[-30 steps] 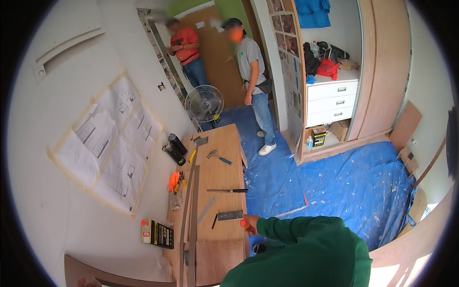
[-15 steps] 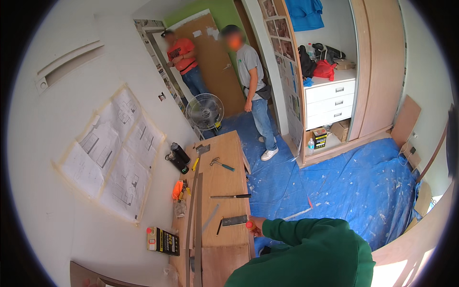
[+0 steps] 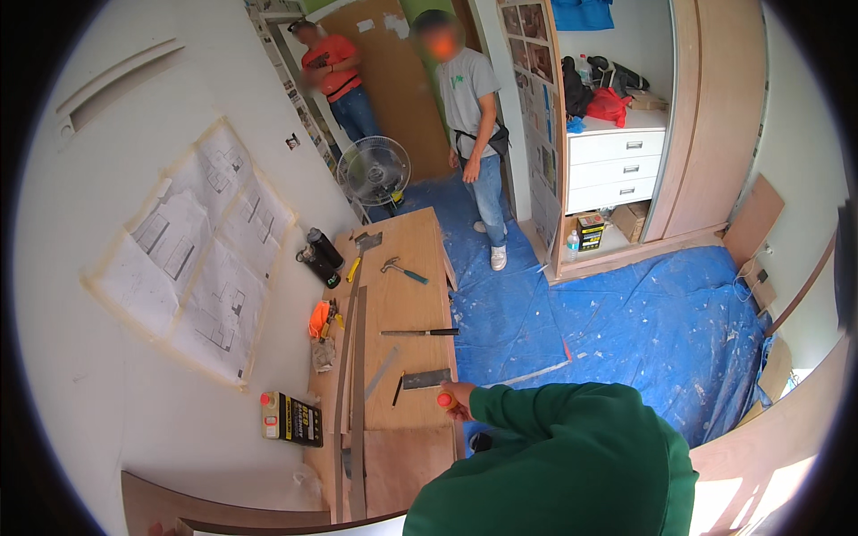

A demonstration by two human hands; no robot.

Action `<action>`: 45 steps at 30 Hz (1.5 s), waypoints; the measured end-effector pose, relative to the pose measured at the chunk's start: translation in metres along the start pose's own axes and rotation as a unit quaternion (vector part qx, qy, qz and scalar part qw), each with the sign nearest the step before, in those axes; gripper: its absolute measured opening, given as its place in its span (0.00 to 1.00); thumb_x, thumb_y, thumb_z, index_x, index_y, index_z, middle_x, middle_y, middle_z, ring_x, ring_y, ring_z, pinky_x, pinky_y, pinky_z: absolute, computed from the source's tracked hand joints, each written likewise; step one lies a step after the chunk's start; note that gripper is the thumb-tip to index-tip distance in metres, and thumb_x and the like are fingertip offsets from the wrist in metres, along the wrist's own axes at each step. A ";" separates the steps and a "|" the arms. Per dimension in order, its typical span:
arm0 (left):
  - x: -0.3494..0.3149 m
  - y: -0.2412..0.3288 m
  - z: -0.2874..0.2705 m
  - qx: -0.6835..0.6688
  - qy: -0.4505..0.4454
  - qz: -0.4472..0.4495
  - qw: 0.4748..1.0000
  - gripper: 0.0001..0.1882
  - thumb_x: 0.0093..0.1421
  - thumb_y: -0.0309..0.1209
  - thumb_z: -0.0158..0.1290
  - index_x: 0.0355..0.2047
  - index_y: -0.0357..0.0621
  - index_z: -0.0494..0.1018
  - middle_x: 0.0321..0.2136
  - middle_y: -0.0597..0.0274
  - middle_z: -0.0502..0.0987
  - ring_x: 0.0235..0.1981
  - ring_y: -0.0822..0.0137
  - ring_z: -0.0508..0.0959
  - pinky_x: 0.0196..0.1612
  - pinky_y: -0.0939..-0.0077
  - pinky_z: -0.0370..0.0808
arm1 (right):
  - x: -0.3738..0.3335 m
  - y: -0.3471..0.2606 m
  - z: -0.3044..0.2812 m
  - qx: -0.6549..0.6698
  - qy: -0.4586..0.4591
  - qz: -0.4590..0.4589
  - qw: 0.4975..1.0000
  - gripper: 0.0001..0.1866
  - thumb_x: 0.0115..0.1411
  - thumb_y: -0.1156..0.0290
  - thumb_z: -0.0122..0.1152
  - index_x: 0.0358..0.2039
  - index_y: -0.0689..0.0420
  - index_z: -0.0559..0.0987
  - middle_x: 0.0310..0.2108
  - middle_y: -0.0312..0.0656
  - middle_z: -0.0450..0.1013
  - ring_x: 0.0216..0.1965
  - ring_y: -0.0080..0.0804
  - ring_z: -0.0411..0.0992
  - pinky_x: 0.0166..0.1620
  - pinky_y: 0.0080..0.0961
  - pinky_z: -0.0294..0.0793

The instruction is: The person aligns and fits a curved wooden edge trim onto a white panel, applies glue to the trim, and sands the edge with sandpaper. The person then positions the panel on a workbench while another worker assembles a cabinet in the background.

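My right hand (image 3: 459, 398), at the end of a green sleeve, is closed around a small orange bottle with a red cap (image 3: 445, 400). It is at the right edge of the wooden workbench (image 3: 413, 299). Just beyond the bottle a dark grey rectangular slab (image 3: 426, 379) lies flat, with a thin black pencil-like stick (image 3: 398, 389) to its left. Farther along are a long blade with a black handle (image 3: 420, 333) and a hammer (image 3: 405, 271). My left hand does not show.
Long narrow strips (image 3: 359, 393) run along the bench's left side. Two dark bottles (image 3: 319, 259) and a rectangular can (image 3: 290, 418) stand by the wall. A fan (image 3: 374, 171) and two people are beyond the bench. Blue sheeting (image 3: 626, 322) covers the floor.
The view has shifted, so most things appear higher and farther left. The capped bottle has moved from the slab's right end to just on its near side, still in my right hand.
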State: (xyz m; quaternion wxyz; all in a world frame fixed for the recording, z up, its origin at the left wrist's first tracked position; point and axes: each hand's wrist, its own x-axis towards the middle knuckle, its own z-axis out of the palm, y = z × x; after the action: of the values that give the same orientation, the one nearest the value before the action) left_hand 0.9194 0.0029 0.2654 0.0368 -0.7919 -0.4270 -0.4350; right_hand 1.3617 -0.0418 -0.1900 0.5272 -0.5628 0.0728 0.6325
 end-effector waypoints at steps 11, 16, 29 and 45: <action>0.002 0.001 -0.001 0.007 -0.024 -0.022 0.999 0.31 0.63 0.34 0.65 0.62 0.37 0.65 0.53 0.42 0.75 0.55 0.50 0.75 0.60 0.55 0.73 | -0.003 0.005 -0.012 0.023 0.015 -0.008 1.000 0.28 0.68 0.35 0.48 0.40 0.49 0.75 0.22 0.42 0.74 0.15 0.28 0.70 0.17 0.25 0.68; 0.003 -0.001 -0.002 0.007 -0.032 -0.025 0.999 0.32 0.63 0.34 0.65 0.63 0.39 0.64 0.53 0.41 0.74 0.56 0.50 0.75 0.60 0.55 0.72 | -0.001 0.007 -0.015 0.034 0.015 -0.018 0.999 0.28 0.68 0.35 0.47 0.41 0.49 0.75 0.20 0.43 0.73 0.14 0.28 0.69 0.17 0.25 0.67; -0.005 0.002 -0.007 0.013 -0.017 -0.007 1.000 0.32 0.62 0.34 0.65 0.62 0.37 0.66 0.49 0.42 0.77 0.52 0.51 0.77 0.58 0.59 0.74 | 0.006 0.002 -0.008 0.027 0.006 -0.006 1.000 0.28 0.69 0.36 0.46 0.42 0.51 0.75 0.21 0.45 0.74 0.14 0.28 0.68 0.17 0.26 0.65; -0.007 0.012 -0.005 0.017 0.003 0.005 1.000 0.26 0.62 0.25 0.63 0.59 0.35 0.68 0.48 0.45 0.79 0.50 0.55 0.79 0.56 0.62 0.76 | 0.001 -0.005 -0.015 0.017 -0.016 -0.016 1.000 0.28 0.69 0.37 0.49 0.42 0.52 0.74 0.25 0.41 0.74 0.19 0.28 0.73 0.19 0.24 0.69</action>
State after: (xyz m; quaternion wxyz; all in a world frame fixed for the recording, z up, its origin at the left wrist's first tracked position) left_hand 0.9227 -0.0114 0.2674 0.0537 -0.7919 -0.4301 -0.4302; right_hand 1.3745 -0.0490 -0.1940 0.5475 -0.5448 0.0661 0.6317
